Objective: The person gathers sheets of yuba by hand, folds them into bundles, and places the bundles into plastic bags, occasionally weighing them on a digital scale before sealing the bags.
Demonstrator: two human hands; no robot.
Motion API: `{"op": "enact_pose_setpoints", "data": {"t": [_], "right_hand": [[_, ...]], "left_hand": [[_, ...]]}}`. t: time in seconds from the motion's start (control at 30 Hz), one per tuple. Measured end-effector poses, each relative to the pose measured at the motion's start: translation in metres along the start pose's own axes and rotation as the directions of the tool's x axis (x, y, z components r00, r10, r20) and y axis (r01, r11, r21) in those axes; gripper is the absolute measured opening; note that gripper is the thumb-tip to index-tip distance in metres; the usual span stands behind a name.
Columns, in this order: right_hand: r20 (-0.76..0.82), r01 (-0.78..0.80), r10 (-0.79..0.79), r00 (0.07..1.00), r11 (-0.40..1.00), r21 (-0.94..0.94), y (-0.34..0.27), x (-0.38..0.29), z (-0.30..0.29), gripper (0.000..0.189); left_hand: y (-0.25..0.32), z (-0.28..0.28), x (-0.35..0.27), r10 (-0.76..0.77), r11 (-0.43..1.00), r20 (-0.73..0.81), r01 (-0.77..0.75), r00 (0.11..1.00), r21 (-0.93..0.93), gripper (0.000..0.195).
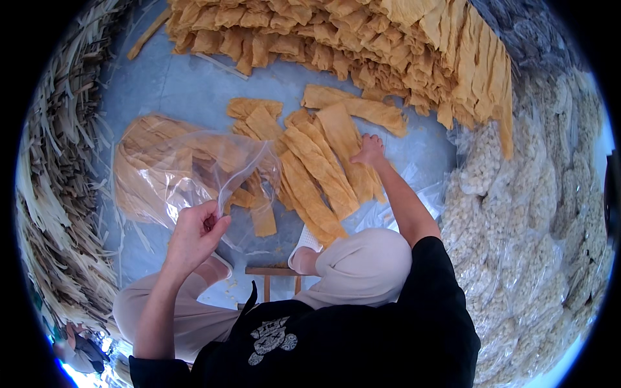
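Observation:
My left hand [196, 233] pinches the edge of a clear plastic bag [174, 189] that lies on its side, its mouth held up. Inside the bag are several flat, wrinkled yellow-orange strips, like dried bean curd sheets. To the right of the bag, loose strips of the same kind [320, 165] lie overlapping on the blue-grey floor. At the right edge of these loose strips rests my right hand [371, 151], its fingers spread against a strip and gripping nothing that I can see. Another strip [356, 109] lies crosswise beyond it.
A tall stack of yellow-orange strips [339, 34] rises ahead. Bundled pale dry strips [63, 169] line the left; clear bags of pale pieces [524, 218] are piled at right. Flat plastic [422, 194] lies near my right forearm. A small wooden stool [271, 271] stands between my legs. Another person sits at far lower left.

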State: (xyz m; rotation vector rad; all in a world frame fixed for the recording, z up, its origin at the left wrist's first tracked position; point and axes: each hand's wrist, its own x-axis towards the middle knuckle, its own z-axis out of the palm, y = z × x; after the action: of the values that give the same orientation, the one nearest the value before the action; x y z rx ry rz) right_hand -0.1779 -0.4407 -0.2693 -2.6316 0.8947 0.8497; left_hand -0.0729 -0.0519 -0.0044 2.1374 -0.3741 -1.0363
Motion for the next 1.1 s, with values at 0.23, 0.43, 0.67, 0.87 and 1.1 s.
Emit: {"op": "enact_pose_setpoints", "data": {"t": [0.23,0.43,0.67,0.87,1.1], "right_hand": [[-0.327,0.193,-0.104,0.939,0.948,0.252,0.000,0.016,-0.031,0.066],[-0.257,0.232,-0.254,0.933,0.966,-0.111,-0.003,0.065,-0.061,0.085],[-0.061,0.102,-0.105,0.993,0.994,-0.048,-0.019,0.078,-0.064,0.110],[-0.062,0.246,-0.262,0.963,0.950,-0.191,-0.020,0.092,-0.064,0.118],[0.073,0.115,-0.114,0.991,0.993,-0.023,-0.018,0.084,-0.057,0.128]], "left_hand": [[-0.004,-0.001,0.000,-0.001,1.000,-0.007,0.001,1.000,0.001,0.021],[0.002,-0.004,0.003,-0.037,0.999,0.014,0.038,0.999,-0.035,0.020],[-0.010,-0.004,0.001,-0.008,1.000,-0.001,0.008,1.000,-0.009,0.021],[-0.007,-0.003,-0.001,0.006,1.000,-0.019,-0.006,1.000,-0.017,0.021],[-0.001,-0.005,0.001,-0.012,1.000,0.009,0.012,1.000,0.008,0.021]]}}
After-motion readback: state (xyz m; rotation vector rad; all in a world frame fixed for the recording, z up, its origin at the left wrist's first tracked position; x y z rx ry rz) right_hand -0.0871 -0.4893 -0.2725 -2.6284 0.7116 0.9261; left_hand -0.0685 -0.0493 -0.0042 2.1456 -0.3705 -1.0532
